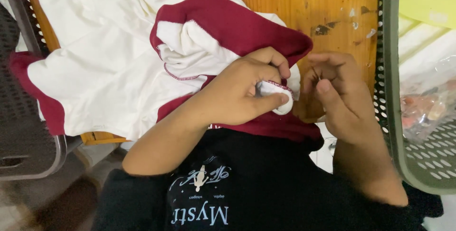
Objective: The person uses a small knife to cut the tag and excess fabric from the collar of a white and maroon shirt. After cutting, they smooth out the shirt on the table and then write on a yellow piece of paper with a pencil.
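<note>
A white and maroon garment (114,55) lies spread over a wooden table (304,3). My left hand (242,91) pinches a small white fold of the garment's edge (278,93) between thumb and fingers. My right hand (339,93) is just to the right of that fold, its fingertips curled together around something thin and dark, too small to make out. Both forearms come up from my lap, over a black shirt with pale print.
A dark perforated plastic basket (14,131) stands at the left. A grey-green perforated basket (394,117) stands at the right, with a clear plastic bag of small reddish pieces (427,107) in it. The table's bare wood shows paint marks at the top right.
</note>
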